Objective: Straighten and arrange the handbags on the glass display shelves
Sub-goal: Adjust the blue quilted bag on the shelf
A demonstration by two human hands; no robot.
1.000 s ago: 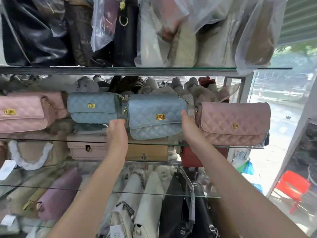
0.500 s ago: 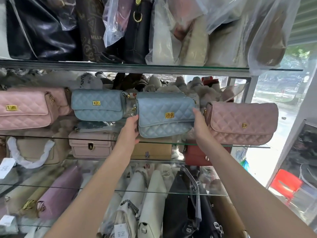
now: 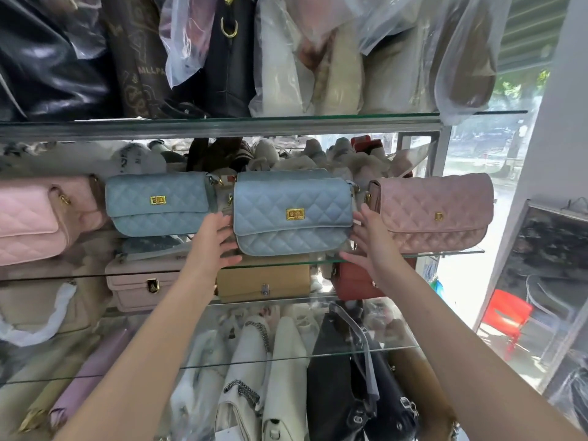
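Observation:
A light blue quilted handbag [image 3: 292, 211] with a gold clasp stands upright on the middle glass shelf [image 3: 445, 251]. It sits between a smaller blue quilted bag [image 3: 159, 203] and a dusty pink quilted bag [image 3: 436, 211]. My left hand [image 3: 213, 240] is at its left end and my right hand [image 3: 369, 240] at its right end. Both hands have their fingers spread, with the fingertips at the bag's sides and not closed around it. A pale pink quilted bag [image 3: 35, 218] sits at the far left of the same shelf.
The top shelf [image 3: 222, 125] carries bags wrapped in plastic. Below the middle shelf stand a pink box bag [image 3: 140, 286], a tan bag [image 3: 264, 281] and a red bag [image 3: 353, 283]. White and black bags fill the lowest shelf. A red stool [image 3: 506, 316] stands outside at the right.
Both hands gripped the middle blue bag's ends before; now their fingers have opened and spread beside it. The bag stands on the shelf, and the view has moved closer.

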